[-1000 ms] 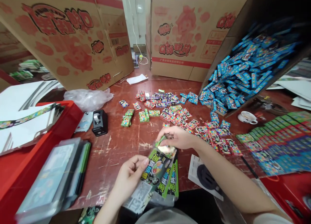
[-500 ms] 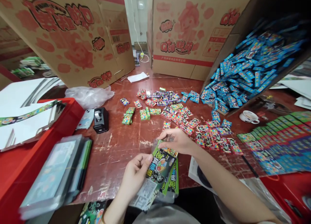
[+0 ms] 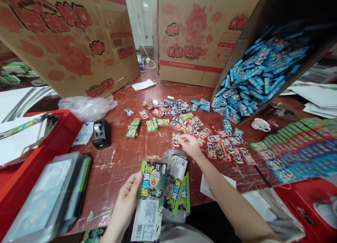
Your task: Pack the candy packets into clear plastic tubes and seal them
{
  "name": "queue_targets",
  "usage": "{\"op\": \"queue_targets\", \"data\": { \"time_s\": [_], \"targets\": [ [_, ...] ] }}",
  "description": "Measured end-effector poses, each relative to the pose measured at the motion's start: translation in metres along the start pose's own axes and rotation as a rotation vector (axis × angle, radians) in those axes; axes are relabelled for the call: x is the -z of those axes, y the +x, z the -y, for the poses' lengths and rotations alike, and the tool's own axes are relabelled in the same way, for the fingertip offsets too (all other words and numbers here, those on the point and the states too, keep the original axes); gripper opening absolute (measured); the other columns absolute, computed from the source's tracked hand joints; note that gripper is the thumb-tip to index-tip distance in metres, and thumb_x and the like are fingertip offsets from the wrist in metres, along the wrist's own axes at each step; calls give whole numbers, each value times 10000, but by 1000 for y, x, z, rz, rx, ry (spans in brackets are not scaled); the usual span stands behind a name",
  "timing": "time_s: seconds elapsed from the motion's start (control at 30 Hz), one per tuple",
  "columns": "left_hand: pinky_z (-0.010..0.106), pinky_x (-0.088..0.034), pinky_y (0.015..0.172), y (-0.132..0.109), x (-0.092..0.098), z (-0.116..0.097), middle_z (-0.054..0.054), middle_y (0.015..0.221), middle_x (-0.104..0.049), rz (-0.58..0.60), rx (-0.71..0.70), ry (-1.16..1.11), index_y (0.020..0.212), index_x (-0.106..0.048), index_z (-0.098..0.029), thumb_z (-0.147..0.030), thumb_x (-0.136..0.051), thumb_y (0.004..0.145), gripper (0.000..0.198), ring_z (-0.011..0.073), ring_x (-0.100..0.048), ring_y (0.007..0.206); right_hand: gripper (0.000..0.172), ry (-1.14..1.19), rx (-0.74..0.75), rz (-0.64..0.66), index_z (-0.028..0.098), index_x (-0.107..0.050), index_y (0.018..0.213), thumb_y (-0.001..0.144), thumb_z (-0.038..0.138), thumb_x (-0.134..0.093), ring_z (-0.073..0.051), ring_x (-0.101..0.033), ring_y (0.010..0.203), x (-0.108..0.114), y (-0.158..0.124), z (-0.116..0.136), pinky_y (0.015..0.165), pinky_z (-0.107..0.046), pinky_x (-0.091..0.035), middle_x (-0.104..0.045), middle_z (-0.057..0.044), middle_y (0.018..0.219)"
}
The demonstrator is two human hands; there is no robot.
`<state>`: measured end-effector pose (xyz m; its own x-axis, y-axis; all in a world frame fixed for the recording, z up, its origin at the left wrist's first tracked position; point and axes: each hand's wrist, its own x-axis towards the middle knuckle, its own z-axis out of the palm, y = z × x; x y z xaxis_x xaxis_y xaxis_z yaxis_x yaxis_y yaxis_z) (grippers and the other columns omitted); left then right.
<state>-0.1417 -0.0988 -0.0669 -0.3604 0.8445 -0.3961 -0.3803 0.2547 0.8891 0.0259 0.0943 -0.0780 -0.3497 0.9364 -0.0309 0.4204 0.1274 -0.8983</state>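
My left hand [image 3: 127, 202] grips a green and black candy bag [image 3: 150, 197] by its left edge, near the table's front edge. More bags of the same kind [image 3: 177, 186] lie just to its right. My right hand [image 3: 190, 144] reaches forward over the red table [image 3: 126, 155], its fingers curled at a small red candy packet [image 3: 176, 139] on the edge of a scatter of small packets [image 3: 195, 125]. Whether the fingers hold a packet is hidden.
A tipped carton spills blue packets [image 3: 258, 78] at the right. Printed cartons [image 3: 65, 43] stand behind. A tape dispenser [image 3: 100, 133], a phone [image 3: 84, 132] and a plastic bag [image 3: 86, 107] lie left. Red crates [image 3: 31, 165] flank me. Rows of sorted packets [image 3: 297, 151] and a cup [image 3: 259, 124] sit right.
My right hand has let go of the bag's top and moved forward to the loose packets. My left hand has pulled the bag down and toward me.
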Motion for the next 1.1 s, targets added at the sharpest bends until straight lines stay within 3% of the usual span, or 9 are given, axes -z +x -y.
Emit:
{"op": "queue_targets", "data": {
  "time_s": [0.13,0.2,0.37,0.47,0.57,0.63,0.8,1.0,1.1],
  "targets": [
    [254,-486,787,3,2,4,29,879,-748,-64,42,-81,967,-680,-189,-460,-681,736,357,179,-663,805,621,-53,-138,-122,120,-538,1057,506,172,-819,-386,-421,1208,-20,44,-12,966,-499,-340,-527,-222,1200],
    [249,-486,801,4,2,5,29,910,-749,-56,37,-90,978,-683,-193,-460,-679,740,357,176,-664,830,720,-19,-169,-112,123,-506,1100,451,109,-818,-393,-368,1251,-32,54,-10,979,-497,-323,-459,-243,1280],
    [221,-486,796,3,9,5,19,938,-748,-123,5,-67,938,-689,-205,-473,-701,710,353,174,-654,905,492,250,-151,168,157,-557,1016,573,283,-730,-259,-617,938,-21,46,-6,780,-376,-487,-644,-114,1004],
    [248,-494,792,6,8,5,35,915,-751,-99,24,-56,955,-690,-188,-483,-685,721,377,189,-664,867,400,458,-113,345,147,-592,976,707,442,-555,-210,-653,748,-2,19,-8,659,-334,-514,-673,-83,835],
    [274,-497,795,8,1,4,51,930,-749,-21,16,-37,998,-685,-176,-477,-659,751,390,198,-668,844,411,814,-122,480,147,-600,1030,759,437,-494,-192,-646,699,6,-9,-9,619,-310,-512,-673,-79,817],
    [275,-494,793,9,-4,3,51,947,-746,19,1,-26,1013,-682,-182,-469,-642,770,378,195,-667,839,368,992,-150,493,170,-601,1058,774,395,-538,-168,-631,688,6,-20,-8,604,-279,-505,-659,-59,845],
    [280,-491,779,8,-13,2,56,951,-743,65,-19,-18,1018,-679,-187,-477,-622,783,377,201,-665,831,364,1068,-212,432,213,-588,1071,817,472,-558,-115,-529,521,10,-26,0,495,-236,-448,-554,13,703],
    [290,-484,774,3,-17,4,66,962,-733,69,-43,-3,1007,-677,-176,-476,-629,776,382,213,-657,844,637,1131,-243,485,182,-608,1015,850,696,-269,-101,-361,408,10,-25,9,406,-230,-365,-426,32,571],
    [291,-482,772,1,-17,3,65,953,-731,68,-57,8,993,-679,-176,-476,-625,779,373,214,-652,848,632,1114,-255,491,176,-611,1012,855,689,-277,-100,-365,424,8,-27,3,411,-224,-361,-454,20,600]
  ]
}}
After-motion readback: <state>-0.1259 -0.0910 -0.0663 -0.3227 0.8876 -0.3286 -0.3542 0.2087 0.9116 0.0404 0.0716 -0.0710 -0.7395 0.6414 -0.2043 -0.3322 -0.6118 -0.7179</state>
